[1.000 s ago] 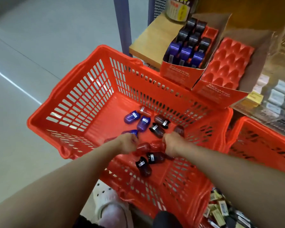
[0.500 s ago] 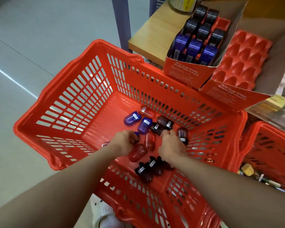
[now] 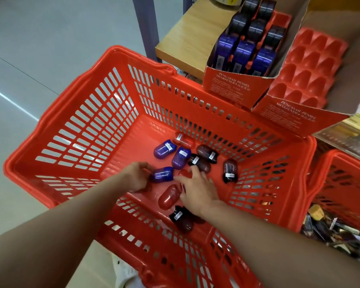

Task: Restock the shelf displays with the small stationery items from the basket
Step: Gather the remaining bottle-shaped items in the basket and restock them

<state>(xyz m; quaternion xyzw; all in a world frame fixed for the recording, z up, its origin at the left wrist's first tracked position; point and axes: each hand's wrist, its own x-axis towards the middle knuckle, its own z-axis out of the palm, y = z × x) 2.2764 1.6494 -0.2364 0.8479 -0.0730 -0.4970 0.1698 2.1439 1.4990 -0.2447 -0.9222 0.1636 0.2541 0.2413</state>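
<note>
Inside the red slotted plastic shopping basket (image 3: pixel 75 142), both hands work among the loose capsule-shaped plastic pencil sharpeners scattered on its floor. The left hand (image 3: pixel 136 177) has its fingers curled around a blue translucent sharpener (image 3: pixel 162 173), gripping it by one end. The right hand (image 3: pixel 200 188) lies over the pile with fingers spread and fairly straight, touching a red sharpener (image 3: pixel 184 173); whether anything is held under the palm cannot be determined. Another red sharpener (image 3: pixel 169 196) lies just beside that hand, and dark brown ones (image 3: pixel 230 170) are scattered nearby. Likely failure: these smooth, rounded bodies can slip from a one-ended grip and roll away across the floor of the basket. A second risk concerns sorting: the partly filled red cardboard display box (image 3: pixel 227 84) on the wooden shelf (image 3: pixel 185 46) holds blue and dark units in separate rows, so mixed colours gathered together may be misplaced. The empty red moulded tray (image 3: pixel 312 65) beside it overhangs the basket and could be knocked when lifting.
</note>
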